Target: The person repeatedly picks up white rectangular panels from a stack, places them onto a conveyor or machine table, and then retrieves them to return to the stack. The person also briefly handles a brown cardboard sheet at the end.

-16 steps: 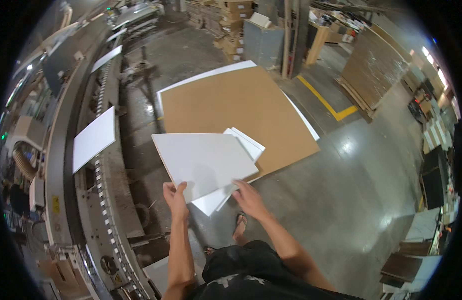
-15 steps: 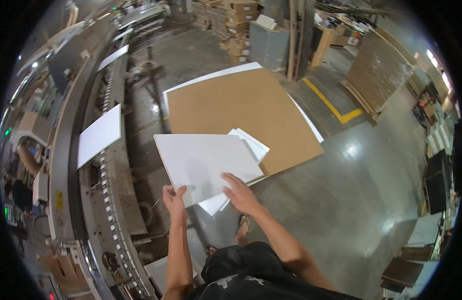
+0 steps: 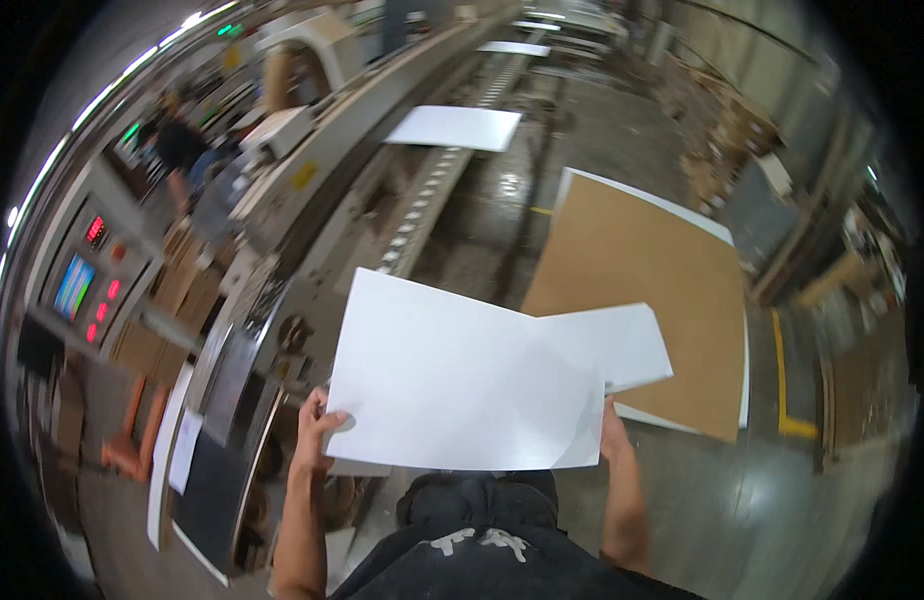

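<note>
Low in the frame's centre, the left hand (image 3: 315,428) pinches the white panel (image 3: 462,380), thumb on top, while the right hand (image 3: 615,432), its closure hidden, meets the opposite edge, probably balancing the width.

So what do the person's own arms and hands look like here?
The left hand and right hand are bare, without gloves. The left forearm and right forearm show no sleeves, watch or bracelet. The person wears a black top with a pale print.
</note>
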A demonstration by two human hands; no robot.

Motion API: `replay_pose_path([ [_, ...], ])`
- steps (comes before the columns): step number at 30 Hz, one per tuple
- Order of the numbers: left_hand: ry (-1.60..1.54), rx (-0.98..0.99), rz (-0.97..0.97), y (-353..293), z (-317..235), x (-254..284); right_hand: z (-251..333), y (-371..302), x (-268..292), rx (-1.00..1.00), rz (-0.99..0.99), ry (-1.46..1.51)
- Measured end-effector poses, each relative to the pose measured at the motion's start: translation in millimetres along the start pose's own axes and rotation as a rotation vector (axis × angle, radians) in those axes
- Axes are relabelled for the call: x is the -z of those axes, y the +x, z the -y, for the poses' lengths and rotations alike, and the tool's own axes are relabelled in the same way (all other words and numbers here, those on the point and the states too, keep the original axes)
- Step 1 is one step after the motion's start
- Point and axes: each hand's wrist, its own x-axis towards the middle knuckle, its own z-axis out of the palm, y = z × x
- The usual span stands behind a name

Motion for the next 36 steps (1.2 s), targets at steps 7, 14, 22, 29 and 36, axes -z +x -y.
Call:
replay_pose_path([
  [7,-0.372,0.053,-0.247,-27.5,52.9,152.3,-90.9,69.3,-53.5,0.062,-0.211,-0.337],
  [14,-0.679,-0.211,-0.657,-58.1,149.9,203.4,-141.4,36.4,-166.1,0.066,-0.047,-0.459],
  [22,-0.532,-0.208,-0.899,-16.5,157.2,192.0,-171.4,-20.7,-254.0,-0.023,0.464,-0.624],
  [29,-0.485,-0.08,-0.957,22.3,103.0,212.5,-167.0,-50.1,-337.6,-0.396,0.598,-0.858],
  [36,-0.39,0.001,-0.991,46.2,87.7,236.6,-183.7,-62.7,-358.7,-0.457,0.545,-0.859],
])
